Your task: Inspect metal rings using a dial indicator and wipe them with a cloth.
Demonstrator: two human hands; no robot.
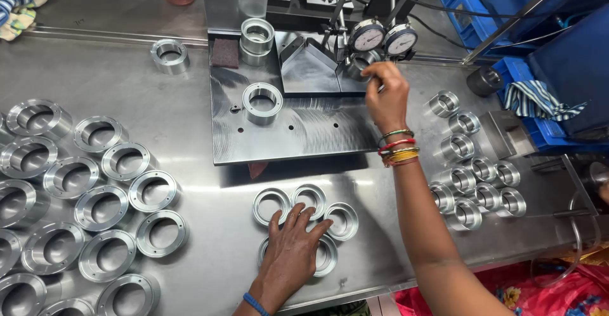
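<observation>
Left hand (293,247), fingers spread, flat on cluster of shiny machined steel rings (342,221), bottom centre. Right hand (386,94) pinches small steel ring (360,62) beneath two round white dial gauges (383,37), upper centre.

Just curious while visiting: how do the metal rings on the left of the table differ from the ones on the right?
The left rings are wide and flat; the right rings are narrower and taller. The left rings spread out loosely; the right rings stand packed together. Both are shiny bare metal on the steel table.
</observation>
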